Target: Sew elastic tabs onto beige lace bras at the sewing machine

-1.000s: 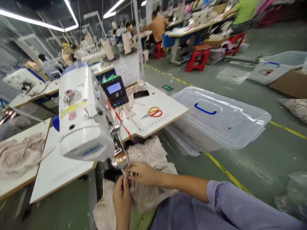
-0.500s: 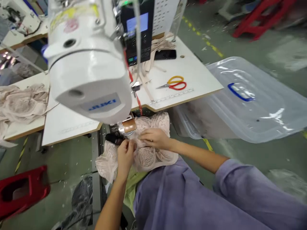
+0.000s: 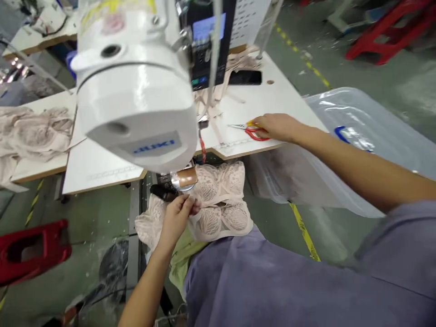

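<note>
Pale pink lace bras (image 3: 225,218) lie over my lap below the head of a white sewing machine (image 3: 136,109). My left hand (image 3: 180,209) pinches the edge of the lace fabric just below the machine's metal and orange-brown end. On the white table (image 3: 286,95), my right hand (image 3: 274,127) is closed over the handles of the scissors (image 3: 254,131), which have one yellow and one red loop. The scissor blades point left, and their tips show past my fingers.
A black phone (image 3: 245,77) and beige straps (image 3: 218,97) lie on the table behind the scissors. More bras (image 3: 37,131) are piled at the left. A clear plastic bin (image 3: 357,113) stands at the right, with a red stool (image 3: 34,250) at lower left.
My right hand has left the lace fabric and moved up and right onto the scissors, closing over their handles. My left hand remains at the fabric. The view has shifted slightly.
</note>
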The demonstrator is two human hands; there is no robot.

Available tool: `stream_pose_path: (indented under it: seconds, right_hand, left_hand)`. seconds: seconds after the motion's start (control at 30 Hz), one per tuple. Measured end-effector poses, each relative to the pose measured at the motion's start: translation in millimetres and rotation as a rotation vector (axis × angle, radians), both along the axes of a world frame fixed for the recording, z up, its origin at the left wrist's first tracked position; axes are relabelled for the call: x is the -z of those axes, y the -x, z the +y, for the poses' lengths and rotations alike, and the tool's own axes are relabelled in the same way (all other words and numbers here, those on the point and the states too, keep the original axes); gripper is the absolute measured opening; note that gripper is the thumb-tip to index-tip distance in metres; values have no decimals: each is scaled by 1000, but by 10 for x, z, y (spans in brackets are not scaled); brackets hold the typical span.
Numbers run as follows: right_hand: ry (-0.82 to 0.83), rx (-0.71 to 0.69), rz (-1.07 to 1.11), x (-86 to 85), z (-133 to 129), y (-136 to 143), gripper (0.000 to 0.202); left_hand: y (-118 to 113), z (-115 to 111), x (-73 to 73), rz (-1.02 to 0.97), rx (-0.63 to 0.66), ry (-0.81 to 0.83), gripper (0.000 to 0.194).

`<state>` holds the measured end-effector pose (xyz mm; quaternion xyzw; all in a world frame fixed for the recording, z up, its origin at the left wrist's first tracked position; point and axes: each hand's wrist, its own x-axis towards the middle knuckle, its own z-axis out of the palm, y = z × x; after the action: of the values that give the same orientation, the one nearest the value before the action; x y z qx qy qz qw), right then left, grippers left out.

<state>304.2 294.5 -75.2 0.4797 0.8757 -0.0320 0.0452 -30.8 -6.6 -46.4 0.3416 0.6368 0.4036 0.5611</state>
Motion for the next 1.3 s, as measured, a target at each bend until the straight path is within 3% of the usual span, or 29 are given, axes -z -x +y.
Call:
stream_pose_path:
  seconds: [0.07,0.17,0.27,0.37,0.47,0.6,0.77,0.93,1.1,1.3]
  right_hand:
    - [8,15,43,3,-375,-23,45]
    - [108,124,335,-74,-1196,37,37]
    - [265,-73,510,-160,-2021,296,39]
    - [249,-196,618,-175,-2464,660,39]
    - [195,-205,700,-129,-2517,950,36]
    - [246,-233,729,-71,-2416,1129,35]
    - [412,-164,744,-17,-2438,1069,32]
    - [425,-92,834,58,-2574,963,37]
    - [463,-112,855,74,-2624,1111,45]
    - [530,-103,909,17,-2529,1295,37]
  left_hand:
    - [29,-10,-14,-114,-47,6,35]
    - [57,-28,-26,-243,-119,9,32]
    - [56,-24,-34,-303,-140,10,29]
    - [34,-8,-61,-271,-108,-1,29]
    - [4,-2,-113,-146,-61,-19,30]
    - [-20,-10,-164,14,-13,-29,24]
    - [31,-30,-150,61,-18,-41,19]
    - [133,-60,-119,40,-45,-97,31]
    - [135,-66,-147,68,-30,-66,31]
    - [150,-61,-148,100,-16,-62,27]
